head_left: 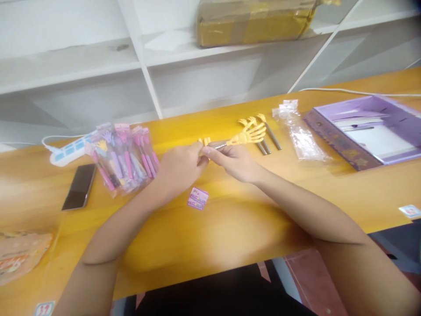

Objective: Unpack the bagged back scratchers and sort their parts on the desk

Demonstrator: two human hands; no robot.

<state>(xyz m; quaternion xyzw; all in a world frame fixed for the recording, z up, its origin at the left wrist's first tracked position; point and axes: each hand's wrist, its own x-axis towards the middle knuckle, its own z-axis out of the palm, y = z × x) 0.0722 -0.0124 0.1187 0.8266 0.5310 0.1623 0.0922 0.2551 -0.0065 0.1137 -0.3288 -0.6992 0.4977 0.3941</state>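
Both hands are closed on one back scratcher point(248, 135), which has a yellow skeleton-hand head and a metal shaft. Its head points right, above the table. My left hand point(180, 169) wraps round the handle end, and my right hand point(235, 162) pinches the shaft with thumb and fingers. Another small yellow piece point(206, 141) shows just behind my left hand, mostly hidden. Several similar yellow back scratchers point(271, 131) lie beyond my right hand. Purple printed cards point(198, 198) lie on the table below the hands.
Bagged pink and purple back scratchers point(126, 158) lie left, near a power strip point(70, 151) and a phone point(79, 186). Clear plastic bags point(305, 136) and an open purple box point(348, 142) are on the right. A taped carton point(256, 24) sits on the shelf.
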